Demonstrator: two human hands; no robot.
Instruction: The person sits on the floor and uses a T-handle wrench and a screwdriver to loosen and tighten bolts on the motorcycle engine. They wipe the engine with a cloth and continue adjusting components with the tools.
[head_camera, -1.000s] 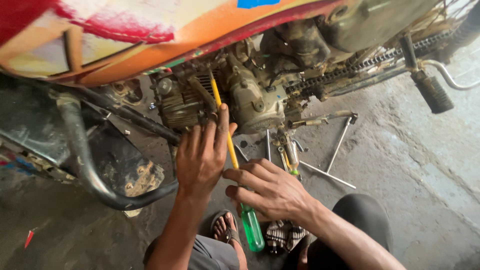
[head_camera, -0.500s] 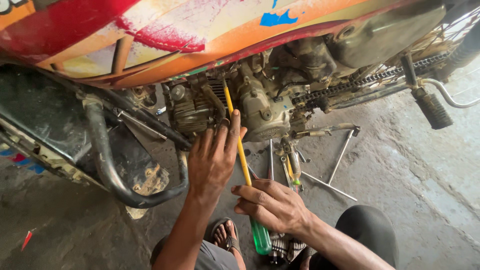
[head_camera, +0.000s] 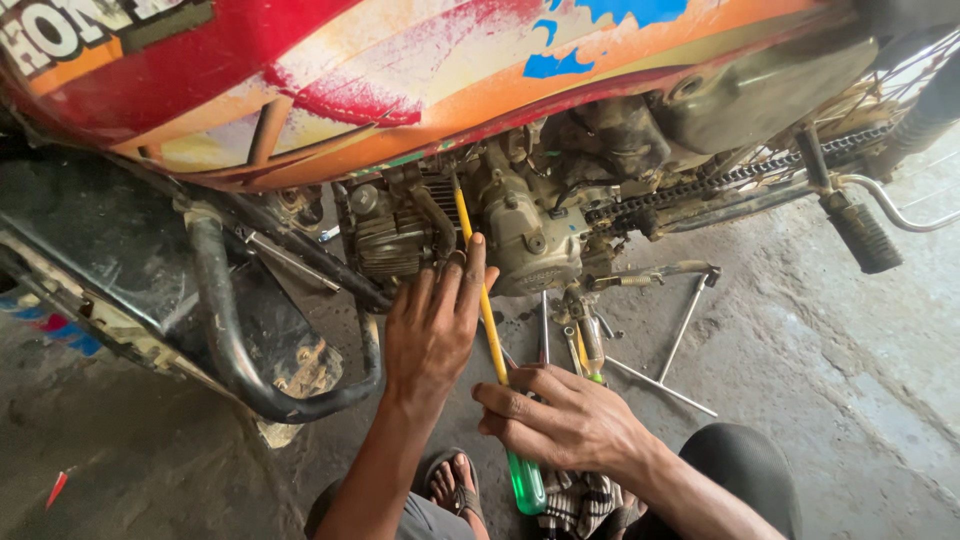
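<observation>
Screwdriver work happened under a motorcycle (head_camera: 420, 90) that filled the top of the view, with its red and orange tank above and its dirty engine (head_camera: 500, 225) in the middle. On the left side a black curved guard bar (head_camera: 225, 340) hung low over the grey concrete floor (head_camera: 850, 400). On the right a drive chain (head_camera: 720, 180) ran toward a black footpeg (head_camera: 860, 235). On the floor under the engine lay a T-shaped wrench (head_camera: 680, 340), and some smaller tools lay beside it. The screwdriver (head_camera: 490, 340) was long, with a yellow shaft and a green handle; it pointed up from the person's lap to the engine, and its tip was between the cylinder and the crankcase. The right hand (head_camera: 565, 425) was closed around the lower shaft, just above the green handle. The left hand (head_camera: 435, 320) was open, its fingers spread and straight, lying flat against the bottom of the engine and touching the shaft at its side. Below the hands a foot in a sandal (head_camera: 455, 485) was visible.
</observation>
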